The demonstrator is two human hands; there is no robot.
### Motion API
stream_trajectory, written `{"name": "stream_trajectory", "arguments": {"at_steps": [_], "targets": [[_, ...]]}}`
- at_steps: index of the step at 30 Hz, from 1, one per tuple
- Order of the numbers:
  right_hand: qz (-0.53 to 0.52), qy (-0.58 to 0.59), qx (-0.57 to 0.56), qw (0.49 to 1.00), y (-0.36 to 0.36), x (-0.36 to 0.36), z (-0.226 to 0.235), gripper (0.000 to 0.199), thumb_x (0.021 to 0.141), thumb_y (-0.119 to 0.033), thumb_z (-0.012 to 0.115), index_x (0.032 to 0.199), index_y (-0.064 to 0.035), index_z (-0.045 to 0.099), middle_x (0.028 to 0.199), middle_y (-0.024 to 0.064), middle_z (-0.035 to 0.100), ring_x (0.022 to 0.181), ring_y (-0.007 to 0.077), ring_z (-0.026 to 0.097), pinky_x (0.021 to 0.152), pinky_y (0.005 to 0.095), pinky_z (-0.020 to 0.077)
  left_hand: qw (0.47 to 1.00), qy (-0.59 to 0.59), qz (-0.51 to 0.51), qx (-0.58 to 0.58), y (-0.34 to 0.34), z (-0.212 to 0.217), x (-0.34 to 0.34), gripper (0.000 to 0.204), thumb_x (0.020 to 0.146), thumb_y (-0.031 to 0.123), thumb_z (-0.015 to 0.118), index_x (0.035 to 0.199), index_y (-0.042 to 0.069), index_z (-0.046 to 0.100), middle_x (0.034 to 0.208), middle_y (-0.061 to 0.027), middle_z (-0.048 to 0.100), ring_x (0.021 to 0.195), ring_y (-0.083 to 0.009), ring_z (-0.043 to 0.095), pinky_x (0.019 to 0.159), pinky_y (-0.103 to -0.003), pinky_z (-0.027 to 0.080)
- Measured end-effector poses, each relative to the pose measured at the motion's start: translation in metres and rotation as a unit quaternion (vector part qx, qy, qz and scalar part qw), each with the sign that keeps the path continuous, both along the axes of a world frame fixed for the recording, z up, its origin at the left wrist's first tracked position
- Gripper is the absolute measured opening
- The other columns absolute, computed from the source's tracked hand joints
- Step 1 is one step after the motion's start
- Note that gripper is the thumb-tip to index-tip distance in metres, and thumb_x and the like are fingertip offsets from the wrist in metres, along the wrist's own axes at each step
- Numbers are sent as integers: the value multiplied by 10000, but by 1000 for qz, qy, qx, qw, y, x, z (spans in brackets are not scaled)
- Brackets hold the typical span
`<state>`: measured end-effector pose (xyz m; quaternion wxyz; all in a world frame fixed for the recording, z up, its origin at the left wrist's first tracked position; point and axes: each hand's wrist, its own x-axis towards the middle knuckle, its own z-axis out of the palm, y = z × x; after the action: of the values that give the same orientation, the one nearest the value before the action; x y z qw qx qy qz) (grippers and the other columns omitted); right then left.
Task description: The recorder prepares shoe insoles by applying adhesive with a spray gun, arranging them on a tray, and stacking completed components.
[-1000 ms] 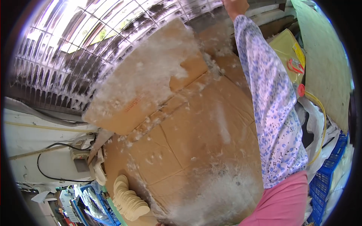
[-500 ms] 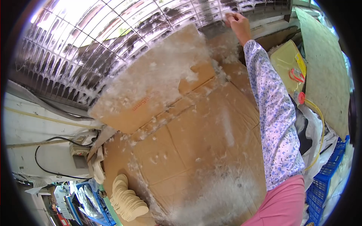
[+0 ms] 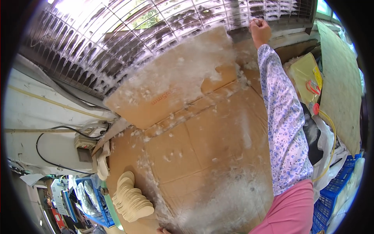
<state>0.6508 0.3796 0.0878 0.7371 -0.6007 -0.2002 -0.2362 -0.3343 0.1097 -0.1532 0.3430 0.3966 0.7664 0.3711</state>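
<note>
Fluff [image 3: 183,74] coats a tilted cardboard sheet [image 3: 175,91] that leans against a window grille [image 3: 128,35], and more of it lies scattered over the flat cardboard [image 3: 202,144] below, thickest near the lower edge. Right hand [image 3: 260,32] reaches far up to the grille's bottom rail, fingers curled shut into a loose fist; whether they pinch a tuft of white fluff I cannot tell. Its sleeve [image 3: 286,124] is floral, white and blue. Left hand [image 3: 163,231] shows only as fingertips at the bottom edge, touching the flat cardboard's near rim; its grip cannot be told. A stack of pale insoles [image 3: 130,197] rests at the cardboard's lower left. Blue crates [image 3: 331,195] stand to the right, beside a yellow bag [image 3: 306,76].
</note>
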Motion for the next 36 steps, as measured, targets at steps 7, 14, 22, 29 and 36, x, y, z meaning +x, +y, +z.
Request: {"name": "stream_trajectory", "arguments": {"at_steps": [7, 14, 22, 29, 36], "targets": [[166, -81, -187, 965, 50, -136, 26, 252, 830, -296, 619, 920, -77, 704, 714, 88, 659, 710, 172, 630, 693, 307, 492, 973, 218, -43, 65, -26, 14, -20, 372, 900, 302, 550, 1161, 36, 540, 1059, -139, 583, 921, -251, 539, 796, -376, 474], [172, -130, -423, 880, 56, -109, 54, 480, 846, -496, 588, 801, -34, 711, 730, 132, 669, 693, 263, 633, 696, 361, 479, 973, 225, -37, 33, -11, 30, 16, 185, 785, 64, 450, 953, 0, 494, 865, -116, 506, 807, -225, 484, 768, -339, 421], [103, -246, -337, 903, 58, -132, 54, 145, 839, -184, 651, 925, -83, 709, 786, 102, 666, 706, 218, 642, 649, 343, 498, 972, 237, -11, 0, -7, 53, 49, 191, 757, 27, 473, 940, -25, 497, 862, -149, 513, 811, -280, 495, 799, -372, 413], [95, -358, -371, 852, 112, -247, 56, 234, 863, -296, 604, 849, -80, 693, 797, 132, 645, 778, 325, 631, 704, 422, 504, 971, 237, 1, 9, -9, 63, 63, 192, 767, 34, 468, 948, -24, 499, 864, -146, 510, 813, -284, 497, 796, -366, 415], [211, -320, -437, 814, 153, -348, 69, 287, 846, -343, 549, 820, -91, 684, 789, 140, 670, 788, 336, 649, 738, 417, 513, 977, 211, -7, -5, -10, 68, 66, 218, 790, 33, 456, 997, -24, 496, 903, -150, 505, 861, -281, 498, 827, -365, 410]]}}
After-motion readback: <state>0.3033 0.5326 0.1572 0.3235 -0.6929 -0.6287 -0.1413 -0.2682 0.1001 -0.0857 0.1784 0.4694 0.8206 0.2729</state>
